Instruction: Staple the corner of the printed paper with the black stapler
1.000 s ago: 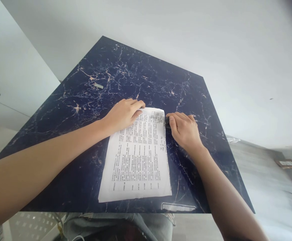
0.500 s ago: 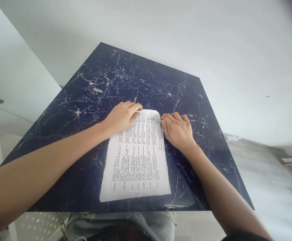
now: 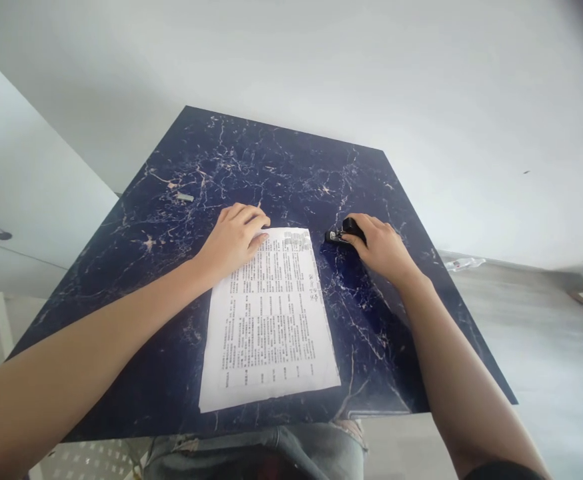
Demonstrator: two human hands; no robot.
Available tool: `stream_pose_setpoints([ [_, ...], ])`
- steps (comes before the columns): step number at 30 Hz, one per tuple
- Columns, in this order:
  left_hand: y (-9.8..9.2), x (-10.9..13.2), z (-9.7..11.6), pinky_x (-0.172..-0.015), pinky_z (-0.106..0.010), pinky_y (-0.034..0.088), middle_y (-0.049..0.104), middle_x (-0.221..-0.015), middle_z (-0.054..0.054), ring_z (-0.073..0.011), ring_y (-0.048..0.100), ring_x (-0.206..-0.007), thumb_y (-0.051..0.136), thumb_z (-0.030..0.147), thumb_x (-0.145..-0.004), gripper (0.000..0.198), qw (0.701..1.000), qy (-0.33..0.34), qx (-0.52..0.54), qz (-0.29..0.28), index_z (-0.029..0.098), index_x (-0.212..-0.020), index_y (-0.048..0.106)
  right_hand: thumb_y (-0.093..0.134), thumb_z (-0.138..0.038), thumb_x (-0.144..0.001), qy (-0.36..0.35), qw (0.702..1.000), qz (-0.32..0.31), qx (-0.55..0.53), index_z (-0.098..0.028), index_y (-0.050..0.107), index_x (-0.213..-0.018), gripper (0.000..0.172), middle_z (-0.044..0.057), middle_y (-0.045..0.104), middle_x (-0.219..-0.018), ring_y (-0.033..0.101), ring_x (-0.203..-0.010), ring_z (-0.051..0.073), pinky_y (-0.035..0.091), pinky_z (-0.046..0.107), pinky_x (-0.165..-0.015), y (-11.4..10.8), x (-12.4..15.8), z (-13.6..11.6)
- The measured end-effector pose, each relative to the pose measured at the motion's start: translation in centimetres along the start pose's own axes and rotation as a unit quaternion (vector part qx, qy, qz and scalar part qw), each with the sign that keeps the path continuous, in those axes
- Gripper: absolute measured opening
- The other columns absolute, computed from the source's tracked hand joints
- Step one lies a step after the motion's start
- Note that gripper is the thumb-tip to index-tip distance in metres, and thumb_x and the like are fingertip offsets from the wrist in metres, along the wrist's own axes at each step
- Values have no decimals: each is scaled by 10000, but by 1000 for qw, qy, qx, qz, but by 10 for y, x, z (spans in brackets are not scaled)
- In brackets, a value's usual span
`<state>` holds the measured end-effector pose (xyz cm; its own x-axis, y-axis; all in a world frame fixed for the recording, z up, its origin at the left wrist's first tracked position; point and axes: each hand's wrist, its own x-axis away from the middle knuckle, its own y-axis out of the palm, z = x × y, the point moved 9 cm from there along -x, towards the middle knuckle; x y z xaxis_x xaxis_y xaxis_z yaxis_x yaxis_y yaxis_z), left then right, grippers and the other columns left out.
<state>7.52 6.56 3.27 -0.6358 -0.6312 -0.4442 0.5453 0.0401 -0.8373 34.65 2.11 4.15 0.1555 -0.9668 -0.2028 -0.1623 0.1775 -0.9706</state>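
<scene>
A stack of printed paper sheets lies flat on the dark table, with small handwritten notes near its right edge. My left hand is at the stack's upper left corner, fingers curled over the far edge and thumb on top, gripping it there. My right hand is closed around a black stapler, whose front end points left toward the sheets' upper right corner. A small gap of bare table separates the stapler from the paper. The palm hides the stapler's rear.
The dark blue marbled table has its front edge near my jeans. A small pale piece lies on its far left part. White walls stand behind and to the left. A clear plastic item is beyond the right edge.
My right hand has moved right, away from the paper's upper right corner, and the stapler in it now shows. My left hand stays at the upper left corner. The view has shifted slightly.
</scene>
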Motion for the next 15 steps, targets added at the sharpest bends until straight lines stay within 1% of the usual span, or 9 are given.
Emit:
stream_pose_setpoints([
  [2, 0, 1, 4, -1018, -506, 475, 708, -1122, -96, -282, 617, -1097, 526, 271, -1034, 212, 1000, 10, -12, -7, 235, -1082, 729, 544, -451, -1007, -2, 1000, -10, -14, -233, 539, -1406, 454, 146, 699, -1251, 654, -1077, 356, 487, 490, -888, -2, 1, 6],
  [4, 6, 3, 10, -927, -460, 523, 718, -1023, -88, -250, 643, -957, 490, 291, -1045, 272, 998, 32, -7, -47, 227, -1029, 754, 629, -435, -950, -7, 999, -30, -36, -230, 532, -1414, 516, 147, 696, -1258, 660, -1061, 350, 499, 457, -842, -2, 3, 12],
  [5, 10, 4, 13, -890, -441, 537, 724, -1009, -87, -241, 648, -921, 480, 301, -1048, 294, 997, 44, -1, -69, 223, -1028, 762, 659, -409, -922, -6, 998, -43, -48, -227, 554, -1379, 503, 139, 708, -1222, 669, -1020, 337, 500, 432, -805, -1, 5, 16],
  [6, 12, 6, 16, -877, -433, 547, 731, -1026, -91, -241, 656, -925, 479, 317, -1047, 305, 995, 55, 4, -85, 221, -1048, 769, 674, -380, -899, 3, 997, -52, -56, -224, 588, -1316, 453, 126, 723, -1159, 676, -963, 320, 494, 406, -763, 1, 5, 21],
  [8, 15, 8, 21, -933, -453, 551, 734, -1143, -107, -263, 667, -1037, 508, 362, -1038, 317, 992, 72, 15, -106, 224, -1164, 764, 679, -343, -873, 38, 997, -42, -59, -216, 637, -1153, 310, 100, 734, -1012, 670, -847, 290, 463, 370, -693, 1, 6, 33],
  [10, 17, 11, 24, -1071, -504, 503, 689, -1337, -122, -294, 628, -1233, 562, 429, -1020, 404, 987, 87, 33, -128, 240, -1351, 696, 672, -347, -869, 84, 995, 12, -54, -208, 639, -1050, 231, 94, 726, -935, 657, -791, 280, 439, 356, -658, -3, 6, 44],
  [12, 22, 15, 27, -1200, -535, 399, 574, -1534, -119, -315, 516, -1422, 622, 509, -988, 578, 980, 102, 52, -165, 266, -1510, 574, 664, -363, -875, 123, 986, 89, -67, -201, 636, -1038, 231, 99, 726, -921, 658, -788, 282, 440, 359, -660, -12, 7, 49],
  [14, 28, 19, 29, -1276, -534, 291, 447, -1650, -94, -315, 397, -1531, 658, 577, -957, 710, 971, 112, 62, -202, 296, -1584, 480, 673, -378, -874, 148, 972, 154, -100, -197, 640, -1052, 257, 99, 733, -920, 663, -787, 283, 455, 372, -675, -21, 9, 44],
  [15, 31, 19, 29, -1294, -533, 251, 400, -1678, -84, -314, 355, -1558, 662, 603, -948, 740, 968, 113, 61, -213, 308, -1596, 460, 686, -384, -868, 154, 965, 173, -120, -195, 643, -1059, 272, 98, 737, -918, 664, -781, 281, 462, 377, -678, -25, 10, 38],
])
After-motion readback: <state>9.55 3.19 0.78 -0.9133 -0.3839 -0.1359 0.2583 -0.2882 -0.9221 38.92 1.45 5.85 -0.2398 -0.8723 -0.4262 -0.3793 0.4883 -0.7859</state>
